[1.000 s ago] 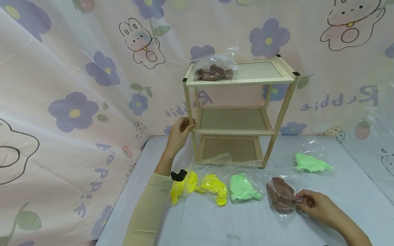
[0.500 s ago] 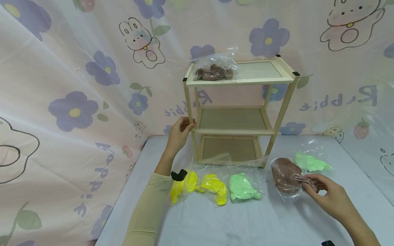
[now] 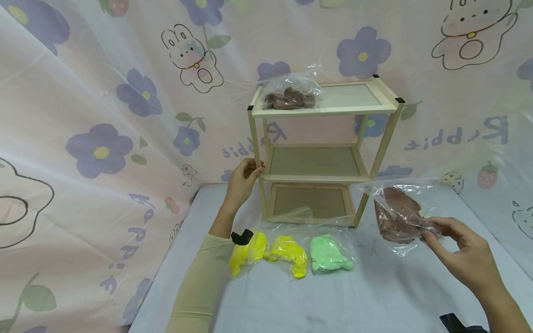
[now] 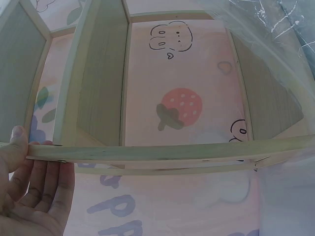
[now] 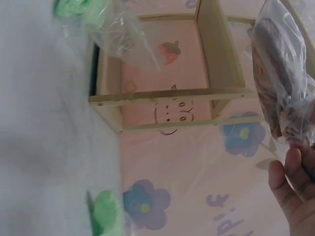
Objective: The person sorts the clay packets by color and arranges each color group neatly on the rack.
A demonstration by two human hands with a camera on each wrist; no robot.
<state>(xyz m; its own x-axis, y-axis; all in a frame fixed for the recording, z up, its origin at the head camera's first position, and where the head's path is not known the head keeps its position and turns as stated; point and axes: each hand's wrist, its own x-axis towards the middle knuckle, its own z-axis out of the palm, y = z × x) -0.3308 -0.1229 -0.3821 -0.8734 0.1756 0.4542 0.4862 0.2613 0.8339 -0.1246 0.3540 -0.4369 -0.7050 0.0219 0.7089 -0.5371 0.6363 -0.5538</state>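
Observation:
My right hand [image 3: 466, 252] pinches the edge of a clear plastic bag of brown clay [image 3: 397, 215], held up over the right side of the table. In the right wrist view the same brown clay bag [image 5: 275, 73] hangs from the fingertips. My left hand [image 3: 243, 182] grips the left front post of a three-tier wooden shelf [image 3: 316, 178] at its middle tier. The left wrist view shows the thumb above that post [image 4: 147, 153] and the fingers beneath it. Another bag of brown clay [image 3: 291, 98] lies on the shelf's top tier, at the left.
Two bags of yellow clay [image 3: 251, 249] and one of light green clay [image 3: 329, 253] lie in a row before the shelf. A second green clay bag [image 5: 106, 214] is mostly hidden behind the lifted bag in the head view. A printed curtain [image 3: 104, 199] hangs behind.
My right hand has lifted the brown clay bag off the table, moving it up and slightly right, over the far green bag. The left hand stays on the post.

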